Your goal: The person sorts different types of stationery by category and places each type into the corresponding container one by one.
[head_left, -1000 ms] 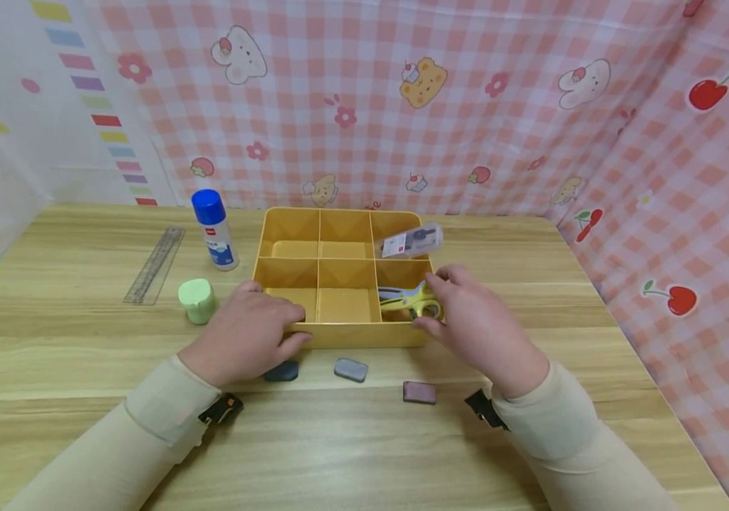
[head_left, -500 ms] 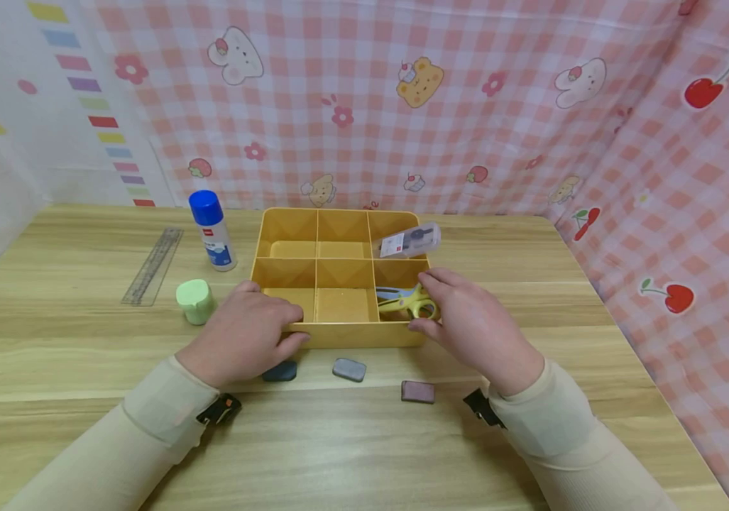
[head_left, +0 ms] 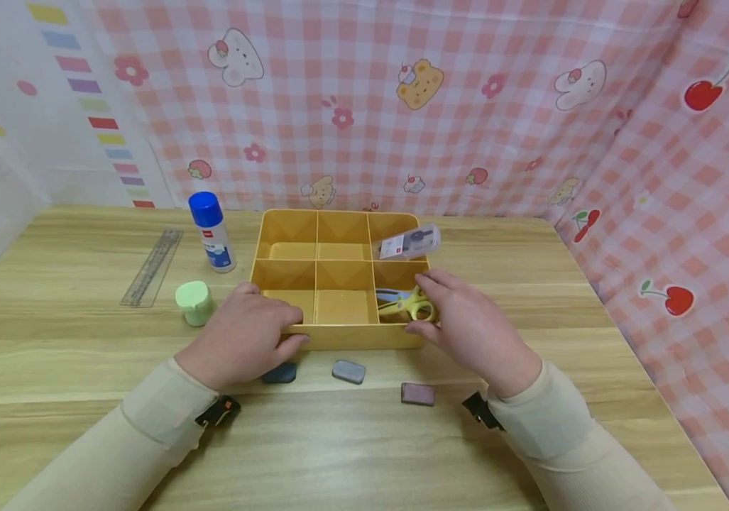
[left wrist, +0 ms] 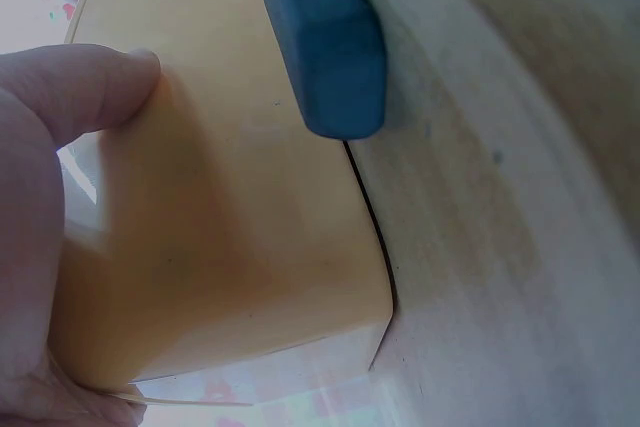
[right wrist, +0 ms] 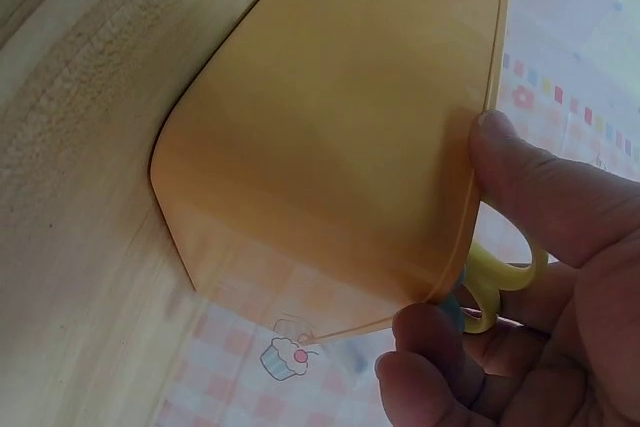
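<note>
A yellow six-compartment organizer box (head_left: 345, 338) stands on the table in the head view. My left hand (head_left: 243, 333) grips its front left corner; the left wrist view shows the thumb (left wrist: 125, 82) against the front wall. At the front right corner my right hand (head_left: 475, 330) holds the rim, thumb in front and fingers at the side. Yellow-handled scissors (head_left: 412, 304) lie in the front right compartment, their handles (right wrist: 500, 272) close to that hand's fingers. A clear plastic case (head_left: 410, 243) with a dark tool inside leans in the back right compartment.
Before the box lie a dark block (head_left: 280, 373), a grey block (head_left: 348, 371) and a mauve block (head_left: 417, 394). To its left are a blue-capped glue bottle (head_left: 213, 233), a pale green lump-shaped object (head_left: 195, 304) and a clear ruler (head_left: 152, 267). A checked cloth (head_left: 351, 78) hangs behind.
</note>
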`<state>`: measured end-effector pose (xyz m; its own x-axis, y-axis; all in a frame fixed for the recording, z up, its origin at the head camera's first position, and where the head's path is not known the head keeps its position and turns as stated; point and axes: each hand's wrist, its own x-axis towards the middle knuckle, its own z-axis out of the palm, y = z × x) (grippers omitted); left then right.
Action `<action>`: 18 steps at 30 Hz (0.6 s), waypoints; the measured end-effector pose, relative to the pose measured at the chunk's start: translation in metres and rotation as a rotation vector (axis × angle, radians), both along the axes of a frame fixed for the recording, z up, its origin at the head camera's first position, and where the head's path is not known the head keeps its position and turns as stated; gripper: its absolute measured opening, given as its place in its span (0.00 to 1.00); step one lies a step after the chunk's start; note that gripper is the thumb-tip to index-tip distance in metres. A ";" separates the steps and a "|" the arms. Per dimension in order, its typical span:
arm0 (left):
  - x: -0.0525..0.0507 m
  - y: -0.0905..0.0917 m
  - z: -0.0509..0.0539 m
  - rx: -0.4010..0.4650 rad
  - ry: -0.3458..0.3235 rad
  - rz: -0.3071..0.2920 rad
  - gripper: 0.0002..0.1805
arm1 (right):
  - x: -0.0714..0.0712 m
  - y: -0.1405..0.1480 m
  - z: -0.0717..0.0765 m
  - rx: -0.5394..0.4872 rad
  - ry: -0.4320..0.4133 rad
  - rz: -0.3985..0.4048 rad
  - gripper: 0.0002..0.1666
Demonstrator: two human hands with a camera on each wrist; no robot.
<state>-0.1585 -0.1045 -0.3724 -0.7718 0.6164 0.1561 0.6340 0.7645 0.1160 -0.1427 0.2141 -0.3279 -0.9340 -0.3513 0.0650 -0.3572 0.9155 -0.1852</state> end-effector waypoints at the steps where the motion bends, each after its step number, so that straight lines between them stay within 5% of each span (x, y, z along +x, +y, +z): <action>1: 0.000 0.000 0.000 -0.001 -0.006 0.003 0.19 | 0.000 0.000 0.000 -0.002 -0.005 0.001 0.46; 9: 0.002 0.001 0.000 -0.004 -0.011 0.003 0.17 | 0.011 0.004 0.007 -0.032 -0.060 -0.015 0.57; 14: 0.002 0.001 0.000 -0.005 -0.013 0.006 0.17 | 0.026 0.005 0.022 -0.083 0.068 0.058 0.34; 18: 0.002 0.001 0.001 0.001 -0.012 0.008 0.18 | 0.038 0.002 0.030 0.004 -0.024 0.181 0.19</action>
